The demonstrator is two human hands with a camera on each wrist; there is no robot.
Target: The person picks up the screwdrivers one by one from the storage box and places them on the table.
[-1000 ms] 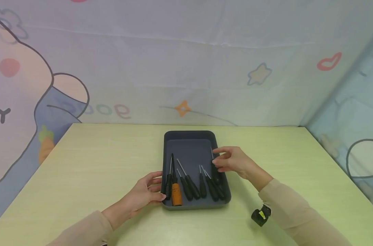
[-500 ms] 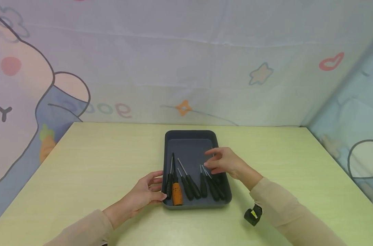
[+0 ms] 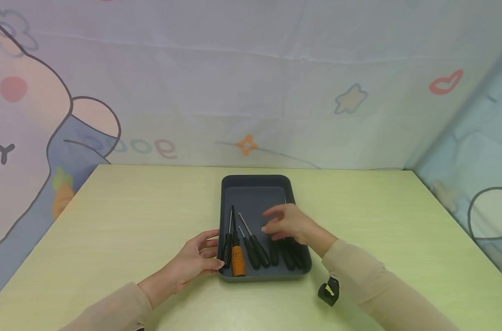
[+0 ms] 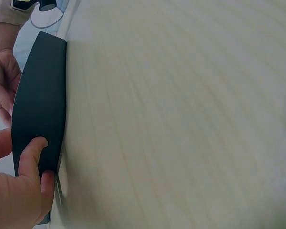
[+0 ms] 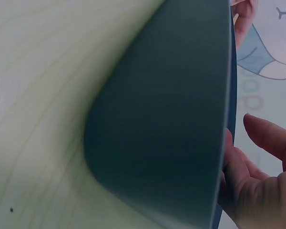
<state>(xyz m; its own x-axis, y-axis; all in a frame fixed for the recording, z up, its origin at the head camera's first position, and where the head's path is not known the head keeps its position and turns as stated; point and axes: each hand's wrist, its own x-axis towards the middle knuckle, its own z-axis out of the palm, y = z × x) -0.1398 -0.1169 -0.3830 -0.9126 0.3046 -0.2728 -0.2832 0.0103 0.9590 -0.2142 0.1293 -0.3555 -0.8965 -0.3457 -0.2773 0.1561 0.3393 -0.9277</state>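
A dark grey tray [image 3: 255, 197] holds several screwdrivers at its near end. One has an orange handle [image 3: 237, 261]; the others have black handles, such as the black screwdriver [image 3: 227, 252] along the left wall. My left hand [image 3: 195, 257] grips the tray's left side, thumb at the rim and other fingers against the outer wall [image 4: 40, 95]. My right hand [image 3: 291, 224] hovers over the tray's right half with bent, parted fingers, hiding the shafts of several black screwdrivers there. In the right wrist view some of its fingers [image 5: 238, 169] dip behind the tray's rim.
The tray stands on a pale wooden table [image 3: 151, 207]. Behind the table hangs a printed cloth [image 3: 255, 92] with cartoon figures. A small black camera [image 3: 329, 291] is strapped at the right wrist, beside the beige sleeve.
My right hand has moved leftward, from the tray's right rim to over the black screwdrivers on the right. The left hand and the tray have stayed in place.
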